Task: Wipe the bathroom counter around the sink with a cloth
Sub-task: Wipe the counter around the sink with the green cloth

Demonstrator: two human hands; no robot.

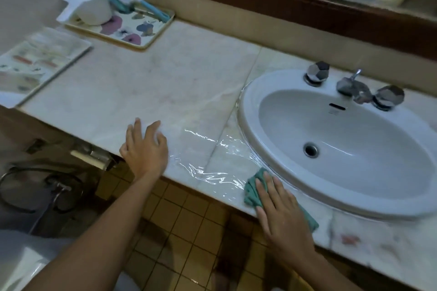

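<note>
**Wiping the wet front edge beside the sink**

Marble counter (146, 82) runs under a wood-framed mirror, with tan floor tiles below its front edge. Only the head view is given.

Right hand (281, 210) lies flat on a green cloth (251, 190), fingers (261, 190) stretched and close together, pressing it to the counter rather than gripping it. Cloth pokes out ahead of the fingertips and behind the palm, and sits just beside the rim of the sink (250, 101). Shiny water (208, 172) lies just left of those fingers, reaching toward the left hand (144, 151), whose fingers are spread and bent, holding nothing, resting at the counter edge.

To do this step well, I judge the flat palm should keep even pressure and sweep leftward through the water, then follow the curve of the rim so no streak is left in the seam. Overlapping strokes would help. A bunched cloth may just push water off the front edge onto the floor, so spreading it wider seems wise
</note>
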